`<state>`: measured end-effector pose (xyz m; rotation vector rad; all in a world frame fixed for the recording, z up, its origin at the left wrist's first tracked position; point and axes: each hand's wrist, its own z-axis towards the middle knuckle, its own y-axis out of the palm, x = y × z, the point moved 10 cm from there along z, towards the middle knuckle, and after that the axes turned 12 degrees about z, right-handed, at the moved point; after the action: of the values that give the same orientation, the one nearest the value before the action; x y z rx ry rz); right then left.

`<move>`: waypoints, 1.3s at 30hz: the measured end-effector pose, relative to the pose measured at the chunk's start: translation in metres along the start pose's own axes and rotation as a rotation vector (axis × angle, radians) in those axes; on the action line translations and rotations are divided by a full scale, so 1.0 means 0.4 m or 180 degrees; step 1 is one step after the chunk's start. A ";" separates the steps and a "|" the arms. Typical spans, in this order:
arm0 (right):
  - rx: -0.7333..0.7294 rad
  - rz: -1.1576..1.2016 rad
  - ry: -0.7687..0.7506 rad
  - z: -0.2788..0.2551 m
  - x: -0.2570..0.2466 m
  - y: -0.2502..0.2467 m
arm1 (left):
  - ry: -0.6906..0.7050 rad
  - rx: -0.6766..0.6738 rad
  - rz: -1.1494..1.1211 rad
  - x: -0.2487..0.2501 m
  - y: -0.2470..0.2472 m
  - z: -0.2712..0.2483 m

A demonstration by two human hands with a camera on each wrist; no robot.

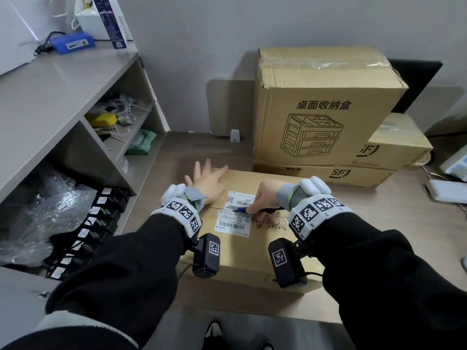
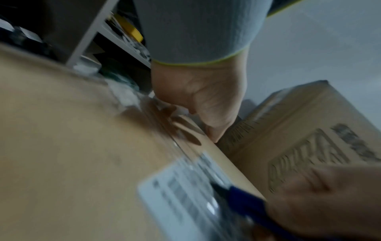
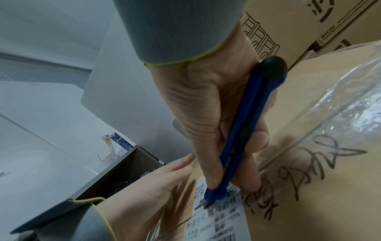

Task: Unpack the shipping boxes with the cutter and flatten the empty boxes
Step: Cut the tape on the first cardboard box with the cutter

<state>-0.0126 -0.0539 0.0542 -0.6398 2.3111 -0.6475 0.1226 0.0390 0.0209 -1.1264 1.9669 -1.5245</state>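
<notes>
Office storeroom or back-office corner. Grey laminate shelving unit [image 1: 75, 102] along the left: cubbies hold tangled white cables [image 1: 126, 111], bubble wrap [image 1: 43, 213], a row of labelled black power adapters [image 1: 83, 231]. Blue electronic device [image 1: 72, 42] on the shelf top. Stacked courier cartons [image 1: 326, 109] against the far wall on the right. Plain grey walls, wood-look floor.

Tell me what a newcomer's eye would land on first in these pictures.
First, the right hand gripping a blue cutter, its blade tip on the white shipping label atop the nearest cardboard box. The left hand lies flat, fingers spread, on that box's far left part. Behind stands a tall box with a drawer-organiser drawing, stacked on flatter boxes.
</notes>
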 end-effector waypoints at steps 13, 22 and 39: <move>0.0117 -0.0296 0.0040 -0.037 0.081 -0.043 | 0.0134 -0.0026 0.0824 0.054 0.037 -0.047; 0.0184 -0.0276 0.0080 -0.062 0.165 -0.069 | -0.0059 -0.0183 0.0361 0.148 0.037 -0.070; 0.0185 -0.0535 0.0251 -0.098 0.289 -0.130 | 0.0276 -0.0175 0.0804 0.239 0.088 -0.077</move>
<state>-0.1032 -0.1508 0.0594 -0.8003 2.3179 -0.8282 0.0315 -0.0152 0.0125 -0.8070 2.1280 -1.4147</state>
